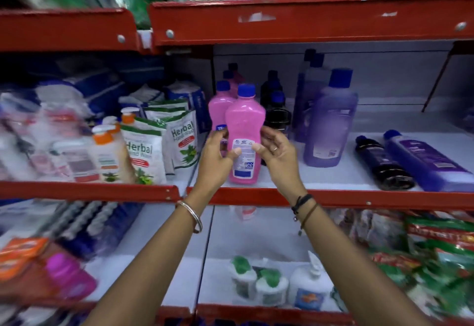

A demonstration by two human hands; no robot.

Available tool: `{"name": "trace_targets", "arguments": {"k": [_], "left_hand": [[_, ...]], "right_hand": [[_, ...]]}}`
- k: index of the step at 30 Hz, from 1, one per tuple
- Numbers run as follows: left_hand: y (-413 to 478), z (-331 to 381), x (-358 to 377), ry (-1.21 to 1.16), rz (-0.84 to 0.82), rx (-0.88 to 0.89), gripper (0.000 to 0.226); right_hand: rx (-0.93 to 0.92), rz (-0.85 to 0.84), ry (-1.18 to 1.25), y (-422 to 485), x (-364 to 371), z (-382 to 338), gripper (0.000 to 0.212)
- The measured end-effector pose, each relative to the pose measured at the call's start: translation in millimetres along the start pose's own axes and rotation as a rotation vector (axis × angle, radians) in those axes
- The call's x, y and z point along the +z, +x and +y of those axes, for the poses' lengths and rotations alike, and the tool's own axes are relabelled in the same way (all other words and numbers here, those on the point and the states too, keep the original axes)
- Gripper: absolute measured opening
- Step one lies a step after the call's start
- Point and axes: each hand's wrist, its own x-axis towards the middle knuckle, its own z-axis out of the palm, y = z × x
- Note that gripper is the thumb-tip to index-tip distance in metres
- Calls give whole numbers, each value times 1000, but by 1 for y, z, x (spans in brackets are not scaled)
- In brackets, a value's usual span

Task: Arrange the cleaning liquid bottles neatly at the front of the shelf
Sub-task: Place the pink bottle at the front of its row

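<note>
Front pink bottle [245, 136] stood upright at the front edge of the red shelf [333, 198], blue cap on, back label facing out. Left hand [218, 154] and right hand [278, 152] are placed either side of it, thumbs on the label; fingers loosely curled around the bottle, light grip, not clamped. A second pink bottle [219, 106] is seen just behind and left of it, black bottles [275, 102] behind right. Tall purple bottle [331, 123] stands right of it; two bottles [410, 161] are lying flat further right
</note>
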Motion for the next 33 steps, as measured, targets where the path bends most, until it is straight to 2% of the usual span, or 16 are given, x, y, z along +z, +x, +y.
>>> {"name": "trace_targets", "arguments": {"k": [4, 9, 12, 15, 18, 20, 22, 24, 26, 29, 33], "left_hand": [[6, -27, -23, -2, 15, -37, 52], [11, -42, -34, -9, -5, -30, 43], [14, -49, -35, -60, -19, -12, 42], [13, -55, -35, -111, -10, 2, 22], [17, -61, -38, -175, -7, -31, 15], [18, -62, -42, -225, -50, -75, 15], [18, -63, -43, -248, -102, -94, 25], [17, -62, -41, -210, -151, -91, 31], [15, -61, -38, -206, -172, -85, 29], [16, -63, -34, -252, -106, -105, 12], [17, -62, -32, -310, -66, -121, 26]], "right_hand": [[4, -11, -33, 7, 29, 17, 40], [-13, 6, -154, 11, 43, 32, 41], [-80, 141, -287, 7, 45, 36, 28], [-121, 199, -368, 3, 44, 39, 14], [-109, 128, -362, -3, 44, 37, 14], [-40, 68, -312, -7, 46, 35, 33], [7, 7, -293, -8, 46, 34, 56], [33, -58, -313, -5, 46, 33, 68], [33, -118, -347, -1, 45, 31, 66], [51, -143, -342, 8, 40, 32, 58], [97, -163, -314, 17, 29, 31, 49]]}}
